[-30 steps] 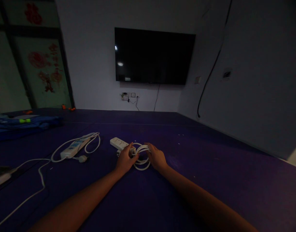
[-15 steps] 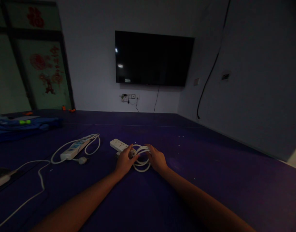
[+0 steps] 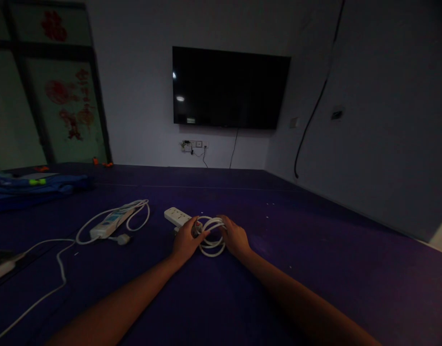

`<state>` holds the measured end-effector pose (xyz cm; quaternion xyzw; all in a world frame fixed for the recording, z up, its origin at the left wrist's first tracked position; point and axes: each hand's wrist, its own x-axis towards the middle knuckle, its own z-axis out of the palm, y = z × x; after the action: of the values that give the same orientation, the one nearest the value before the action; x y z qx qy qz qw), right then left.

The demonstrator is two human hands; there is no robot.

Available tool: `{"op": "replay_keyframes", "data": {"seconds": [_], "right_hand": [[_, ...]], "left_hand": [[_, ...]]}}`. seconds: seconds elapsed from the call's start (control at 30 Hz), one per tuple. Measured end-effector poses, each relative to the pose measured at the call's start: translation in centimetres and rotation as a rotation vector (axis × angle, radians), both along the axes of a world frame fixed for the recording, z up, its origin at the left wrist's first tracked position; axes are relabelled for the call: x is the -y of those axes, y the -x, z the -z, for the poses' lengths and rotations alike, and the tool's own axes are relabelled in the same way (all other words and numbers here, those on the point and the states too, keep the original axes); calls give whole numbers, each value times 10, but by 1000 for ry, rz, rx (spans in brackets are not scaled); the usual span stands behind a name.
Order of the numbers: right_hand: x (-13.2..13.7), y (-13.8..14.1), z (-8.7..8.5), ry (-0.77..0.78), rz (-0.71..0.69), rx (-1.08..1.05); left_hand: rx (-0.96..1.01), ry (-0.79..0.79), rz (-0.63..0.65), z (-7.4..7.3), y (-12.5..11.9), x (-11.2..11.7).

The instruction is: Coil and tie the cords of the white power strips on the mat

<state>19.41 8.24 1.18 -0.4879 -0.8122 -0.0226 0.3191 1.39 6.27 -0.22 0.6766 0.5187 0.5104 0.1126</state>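
Note:
Both my hands rest on a coil of white cable (image 3: 212, 236) lying on the dark purple floor mat (image 3: 314, 269). My left hand (image 3: 184, 241) grips the coil's left side, its thumb over the loops. My right hand (image 3: 234, 238) closes on the coil's right side. The cable belongs to a white power strip (image 3: 176, 216) lying just beyond my left hand.
A second white power strip (image 3: 108, 222) with its looped cord and plug (image 3: 122, 238) lies to the left; a long white cord (image 3: 44, 293) trails toward the near left corner. Blue fabric (image 3: 33, 187) sits far left. A black TV (image 3: 231, 87) hangs on the back wall.
Nearly nothing has changed: both hands stay on the cable coil, with only a slight shift of the fingers and of the camera.

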Motion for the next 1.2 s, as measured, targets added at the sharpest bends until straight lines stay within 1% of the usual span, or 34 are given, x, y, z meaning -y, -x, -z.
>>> {"op": "replay_keyframes", "data": {"seconds": [0.17,0.3,0.43,0.77,0.97,1.2], "right_hand": [[-2,0,3,-11,-10,-20],[-4,-1,5,-11,-18,-27],[-3,-1,5,-11,-14,-27],[-2,-2,2,-10,-26,-52],[-1,-2,2,-6,18,-60],[1,-1,0,4,73,-52]], "left_hand": [[-32,-10,-19,0,0,1],[-46,-27,-9,-2,-1,4],[-48,-19,-16,-3,-2,5],[21,17,8,-1,0,2],[7,27,20,-1,0,2],[21,56,20,2,2,-1]]}}
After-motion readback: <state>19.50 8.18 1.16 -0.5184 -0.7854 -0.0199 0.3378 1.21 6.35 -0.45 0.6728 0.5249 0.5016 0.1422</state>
